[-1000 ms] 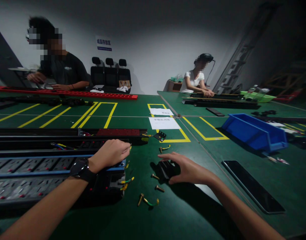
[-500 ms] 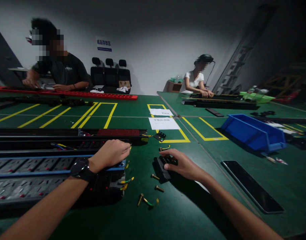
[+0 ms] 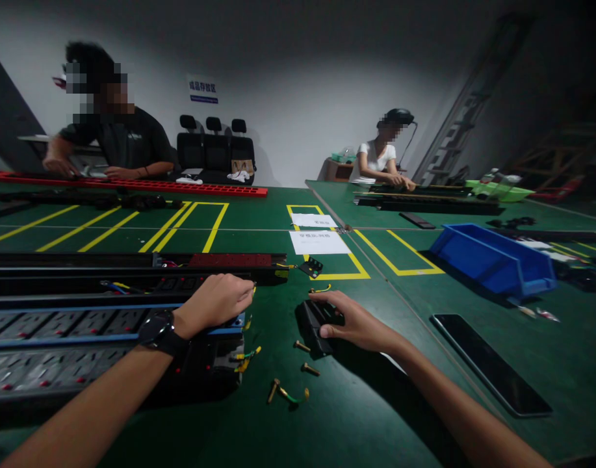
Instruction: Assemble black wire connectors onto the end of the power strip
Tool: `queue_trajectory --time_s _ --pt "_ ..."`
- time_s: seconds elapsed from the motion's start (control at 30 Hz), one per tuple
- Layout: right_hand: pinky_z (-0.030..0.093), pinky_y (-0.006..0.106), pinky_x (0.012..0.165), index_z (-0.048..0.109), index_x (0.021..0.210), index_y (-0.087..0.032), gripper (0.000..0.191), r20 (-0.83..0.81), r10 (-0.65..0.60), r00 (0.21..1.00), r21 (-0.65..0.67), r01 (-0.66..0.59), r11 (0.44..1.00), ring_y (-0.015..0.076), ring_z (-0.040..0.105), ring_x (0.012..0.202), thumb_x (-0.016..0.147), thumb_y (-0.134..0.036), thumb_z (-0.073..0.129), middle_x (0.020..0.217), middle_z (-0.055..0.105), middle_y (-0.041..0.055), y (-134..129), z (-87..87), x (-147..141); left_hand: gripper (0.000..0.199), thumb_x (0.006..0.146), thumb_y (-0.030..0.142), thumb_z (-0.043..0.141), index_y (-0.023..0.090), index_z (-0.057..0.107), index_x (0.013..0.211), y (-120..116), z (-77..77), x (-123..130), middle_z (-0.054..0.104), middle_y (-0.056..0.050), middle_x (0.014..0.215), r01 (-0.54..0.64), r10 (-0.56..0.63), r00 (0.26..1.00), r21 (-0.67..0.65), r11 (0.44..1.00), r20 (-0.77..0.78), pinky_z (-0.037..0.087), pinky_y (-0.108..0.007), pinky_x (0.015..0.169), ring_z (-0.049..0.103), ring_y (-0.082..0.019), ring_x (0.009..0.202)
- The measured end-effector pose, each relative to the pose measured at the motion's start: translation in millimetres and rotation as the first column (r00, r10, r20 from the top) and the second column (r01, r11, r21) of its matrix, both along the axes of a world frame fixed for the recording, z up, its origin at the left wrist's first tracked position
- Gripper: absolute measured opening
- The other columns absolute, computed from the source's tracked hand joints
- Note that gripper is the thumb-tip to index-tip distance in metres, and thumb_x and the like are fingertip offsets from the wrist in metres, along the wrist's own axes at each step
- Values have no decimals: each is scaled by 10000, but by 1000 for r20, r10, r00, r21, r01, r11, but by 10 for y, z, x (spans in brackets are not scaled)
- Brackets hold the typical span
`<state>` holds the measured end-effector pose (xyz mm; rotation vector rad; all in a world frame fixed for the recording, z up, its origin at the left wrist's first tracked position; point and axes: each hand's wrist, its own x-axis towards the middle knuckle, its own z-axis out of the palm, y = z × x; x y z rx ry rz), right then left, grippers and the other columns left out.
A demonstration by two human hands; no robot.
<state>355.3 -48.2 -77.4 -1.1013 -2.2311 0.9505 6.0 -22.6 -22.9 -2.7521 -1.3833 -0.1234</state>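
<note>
My left hand (image 3: 222, 300) is closed over the end of a black power strip (image 3: 178, 284); its fingertips are partly hidden. Under its wrist lies a blue-edged power strip (image 3: 103, 322) with grey sockets. My right hand (image 3: 353, 322) grips a black plastic block (image 3: 313, 327) between thumb and fingers, tilted on the green table. A short yellow-green wire (image 3: 322, 288) is just beyond its fingertips. Several brass-coloured bolts (image 3: 302, 346) and a yellow-green wire with a lug (image 3: 295, 395) are scattered nearer me. Yellow-tipped wires (image 3: 246, 354) stick out of the nearest strip's end.
A phone (image 3: 490, 364) and a blue bin (image 3: 492, 260) are on the right. Paper labels (image 3: 320, 242) and a small black bracket (image 3: 310, 266) lie ahead. Two people (image 3: 117, 143) work across the table, behind a red rail (image 3: 195, 187) and black rails (image 3: 434, 199).
The black block has tipped and shifted slightly left in my right hand. My left hand stays at the strip's end. The view has shifted very slightly.
</note>
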Motion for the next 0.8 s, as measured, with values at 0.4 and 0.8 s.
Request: queue_trajectory --time_s 0.4,0.8 --pt "461 528 1103 569 1533 -364 909 76 42 996 -68 -37 997 385 605 1327 721 -515 948 1412 686 86 -44 99 18 279 1042 265 482 203 641 822 8 -20 9 755 -55 832 -10 10 1000 5 1000 -26 232 -328 591 680 -205 742" --pt "471 512 1106 597 1502 -345 786 162 42 986 -24 -39 999 346 602 1301 781 -424 901 1416 657 90 -90 156 62 275 1037 255 493 199 629 805 0 5 16 752 -50 833 -27 27 1000 -35 999 -7 238 -321 597 661 -197 723"
